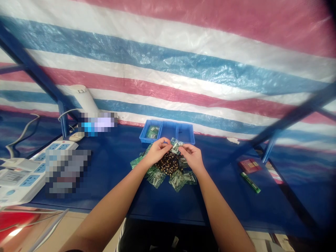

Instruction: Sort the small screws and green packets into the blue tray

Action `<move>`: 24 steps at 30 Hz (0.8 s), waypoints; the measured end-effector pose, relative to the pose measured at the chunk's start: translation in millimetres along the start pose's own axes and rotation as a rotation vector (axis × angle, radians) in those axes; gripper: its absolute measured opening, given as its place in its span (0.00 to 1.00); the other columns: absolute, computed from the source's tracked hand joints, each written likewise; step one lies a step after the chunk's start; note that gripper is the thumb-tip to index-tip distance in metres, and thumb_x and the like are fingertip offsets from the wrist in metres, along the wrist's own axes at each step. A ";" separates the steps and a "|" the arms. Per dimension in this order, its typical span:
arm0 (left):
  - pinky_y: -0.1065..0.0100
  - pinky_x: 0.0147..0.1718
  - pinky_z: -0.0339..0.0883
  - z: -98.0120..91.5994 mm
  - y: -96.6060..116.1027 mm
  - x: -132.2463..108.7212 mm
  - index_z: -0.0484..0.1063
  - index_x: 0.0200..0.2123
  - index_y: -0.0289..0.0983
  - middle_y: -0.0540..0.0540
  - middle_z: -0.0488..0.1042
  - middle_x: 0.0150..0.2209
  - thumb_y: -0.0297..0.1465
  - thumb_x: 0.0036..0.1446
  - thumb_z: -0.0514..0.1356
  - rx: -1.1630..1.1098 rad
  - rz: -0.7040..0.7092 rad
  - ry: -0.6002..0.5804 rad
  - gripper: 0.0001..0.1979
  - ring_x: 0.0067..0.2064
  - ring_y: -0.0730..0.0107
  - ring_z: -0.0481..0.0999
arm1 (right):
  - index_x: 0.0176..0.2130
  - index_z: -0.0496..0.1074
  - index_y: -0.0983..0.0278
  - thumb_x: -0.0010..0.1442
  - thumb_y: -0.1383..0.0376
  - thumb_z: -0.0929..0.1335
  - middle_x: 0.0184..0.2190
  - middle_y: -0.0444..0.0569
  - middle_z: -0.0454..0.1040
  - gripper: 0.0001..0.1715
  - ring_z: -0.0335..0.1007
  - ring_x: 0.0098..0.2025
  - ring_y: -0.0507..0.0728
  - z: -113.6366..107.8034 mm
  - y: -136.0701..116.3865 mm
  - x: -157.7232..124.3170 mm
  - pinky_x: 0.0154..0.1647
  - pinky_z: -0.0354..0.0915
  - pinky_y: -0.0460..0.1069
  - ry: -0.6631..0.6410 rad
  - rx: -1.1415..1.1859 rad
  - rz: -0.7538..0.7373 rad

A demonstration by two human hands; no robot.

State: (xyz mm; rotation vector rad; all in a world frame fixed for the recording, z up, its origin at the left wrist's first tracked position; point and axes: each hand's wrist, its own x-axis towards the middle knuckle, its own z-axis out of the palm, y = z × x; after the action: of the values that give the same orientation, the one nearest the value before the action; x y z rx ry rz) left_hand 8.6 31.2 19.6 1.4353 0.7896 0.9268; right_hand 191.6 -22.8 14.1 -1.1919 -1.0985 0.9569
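Observation:
Between my two hands a small clear plastic bag (175, 147) with silvery metal pieces in it is held up. My left hand (159, 151) pinches its left side and my right hand (191, 155) its right side. Under them lies a heap of small black and brass-coloured parts (169, 165), too small to name surely. Several greenish clear bags (156, 177) of metal pins or screws lie around the heap, some partly hidden by my hands. Just behind stands a blue divided tray (168, 140); its left compartment holds more bagged pieces (153, 132).
A white power strip (39, 171) with plugs and a blurred-out object lie at left. A white cylinder (85, 99) stands behind. At right lie a red box (250, 166) and a green package (250, 182). Blue frame bars (288, 115) slant beside the striped sheet (168, 70).

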 end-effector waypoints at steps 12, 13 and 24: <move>0.72 0.29 0.61 -4.4 -1.5 0.5 0.68 0.33 0.35 0.52 0.67 0.26 0.39 0.58 0.63 0.108 0.122 0.001 0.13 0.27 0.75 0.68 | 0.34 0.80 0.63 0.50 0.57 0.75 0.31 0.48 0.80 0.13 0.73 0.31 0.56 -0.4 4.3 1.4 0.35 0.69 0.51 0.059 -0.020 -0.032; 0.72 0.29 0.61 -4.4 -1.6 0.5 0.69 0.33 0.35 0.52 0.67 0.25 0.39 0.57 0.63 0.114 0.122 0.006 0.13 0.27 0.75 0.68 | 0.33 0.80 0.63 0.50 0.56 0.75 0.31 0.48 0.80 0.14 0.73 0.31 0.56 -0.7 4.6 1.7 0.35 0.69 0.51 0.071 -0.027 -0.046; 0.70 0.30 0.66 -3.6 2.7 -0.6 0.73 0.39 0.34 0.45 0.78 0.30 0.38 0.60 0.61 0.038 0.151 -0.005 0.13 0.31 0.69 0.76 | 0.38 0.79 0.63 0.55 0.54 0.72 0.31 0.50 0.80 0.16 0.75 0.30 0.57 -0.6 -6.7 -1.3 0.31 0.68 0.50 0.043 0.040 -0.035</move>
State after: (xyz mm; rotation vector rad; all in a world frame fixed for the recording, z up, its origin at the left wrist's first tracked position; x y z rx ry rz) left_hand 5.0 32.2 22.2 1.5458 0.7058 1.0273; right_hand 191.9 -25.1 20.6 -1.1522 -1.0584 0.9177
